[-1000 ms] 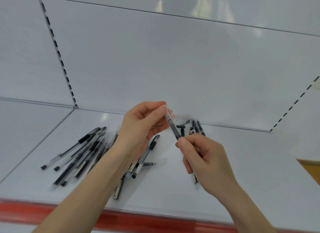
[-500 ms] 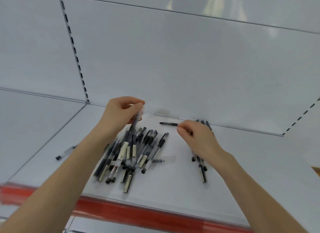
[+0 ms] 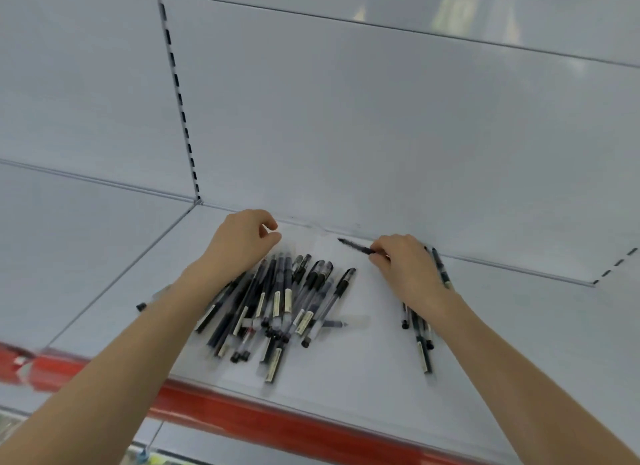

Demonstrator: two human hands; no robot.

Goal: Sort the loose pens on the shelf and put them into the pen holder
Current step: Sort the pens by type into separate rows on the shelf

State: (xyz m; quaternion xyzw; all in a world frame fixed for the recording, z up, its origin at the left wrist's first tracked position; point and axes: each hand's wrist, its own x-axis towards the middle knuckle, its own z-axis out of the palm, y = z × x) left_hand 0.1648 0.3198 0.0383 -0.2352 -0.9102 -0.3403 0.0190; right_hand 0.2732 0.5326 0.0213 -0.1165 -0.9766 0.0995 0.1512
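Several loose black-and-clear pens lie in a pile (image 3: 277, 302) on the white shelf (image 3: 363, 378). My left hand (image 3: 239, 243) hovers over the pile's far end with fingers curled and thumb near the index tip; whether it pinches anything is unclear. At the back wall, my right hand (image 3: 405, 267) pinches a thin dark pen (image 3: 356, 247) that points left. A smaller group of pens (image 3: 422, 343) lies under and in front of my right wrist. No pen holder is in view.
One stray pen (image 3: 141, 306) pokes out behind my left forearm. A clear-bodied pen (image 3: 346, 323) lies crosswise at the pile's right side. The shelf has a red front edge (image 3: 263, 419), a white back panel and a slotted upright (image 3: 180, 94).
My hands have moved apart. The pen held between them a second ago is gone from the left hand's grip; the right hand has carried a thin dark pen toward the back wall.
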